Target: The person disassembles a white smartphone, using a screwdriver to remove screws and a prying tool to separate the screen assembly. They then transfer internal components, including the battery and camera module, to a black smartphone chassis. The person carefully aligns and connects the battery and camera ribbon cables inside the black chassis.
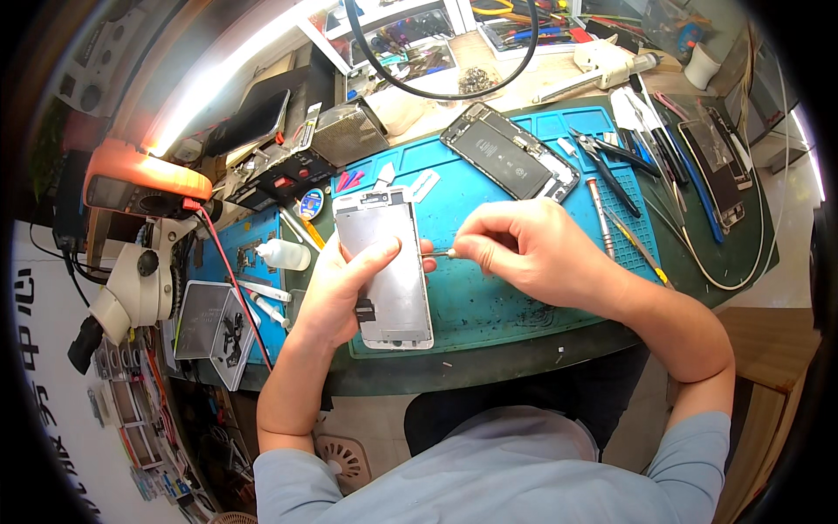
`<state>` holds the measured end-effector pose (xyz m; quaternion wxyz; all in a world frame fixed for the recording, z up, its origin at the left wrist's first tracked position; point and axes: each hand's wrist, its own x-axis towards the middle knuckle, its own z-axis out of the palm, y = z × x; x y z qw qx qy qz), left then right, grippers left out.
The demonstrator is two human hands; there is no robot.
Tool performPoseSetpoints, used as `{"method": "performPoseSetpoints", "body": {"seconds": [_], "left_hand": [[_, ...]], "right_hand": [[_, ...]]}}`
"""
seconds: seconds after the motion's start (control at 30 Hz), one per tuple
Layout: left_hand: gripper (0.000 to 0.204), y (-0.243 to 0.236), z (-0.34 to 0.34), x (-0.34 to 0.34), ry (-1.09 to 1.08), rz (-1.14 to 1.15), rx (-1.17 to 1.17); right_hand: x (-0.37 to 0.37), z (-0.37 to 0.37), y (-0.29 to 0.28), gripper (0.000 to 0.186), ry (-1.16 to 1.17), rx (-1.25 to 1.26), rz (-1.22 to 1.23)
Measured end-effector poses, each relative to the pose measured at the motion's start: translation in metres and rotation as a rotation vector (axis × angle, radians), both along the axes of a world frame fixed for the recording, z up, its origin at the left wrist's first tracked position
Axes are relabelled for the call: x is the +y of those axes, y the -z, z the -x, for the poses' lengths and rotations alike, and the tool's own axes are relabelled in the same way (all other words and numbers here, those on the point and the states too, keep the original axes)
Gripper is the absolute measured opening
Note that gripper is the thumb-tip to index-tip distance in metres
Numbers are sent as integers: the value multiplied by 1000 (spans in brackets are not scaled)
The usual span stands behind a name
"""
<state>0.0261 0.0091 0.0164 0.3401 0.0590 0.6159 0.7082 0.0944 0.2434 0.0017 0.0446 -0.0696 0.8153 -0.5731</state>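
Observation:
My left hand (336,293) is closed round a phone screen assembly (391,297), its metal-backed side up and its thumb lying across the plate. A short black flex cable shows at the lower left edge of the screen. My right hand (532,249) pinches a thin screwdriver (443,254), its shaft reaching the right edge of the screen near my left fingertips. Whether the tip touches the edge is too small to tell. Beyond my hands, an opened phone body (511,153) with its black battery showing lies on the blue work mat (471,314).
Pliers (607,170), a second screwdriver (601,218) and tweezers lie on the right, near another phone screen (711,166). On the left stand a white bottle (285,254), a clear tray of small parts (214,332) and an orange multimeter (144,179). A black cable loop hangs above the back.

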Motion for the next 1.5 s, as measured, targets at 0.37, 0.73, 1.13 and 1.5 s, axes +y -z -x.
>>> {"method": "performPoseSetpoints", "body": {"seconds": [0.37,0.73,1.13,1.5], "left_hand": [[40,-1,-1,4,-10,27,2],[40,1,1,2,8,30,9],[42,1,1,2,15,47,16],[43,0,1,2,18,52,29]], "right_hand": [[1,1,9,25,19,183,0],[1,0,4,20,-47,-19,4],[0,3,4,31,-39,-223,101],[2,6,1,24,-85,-334,132]]}}
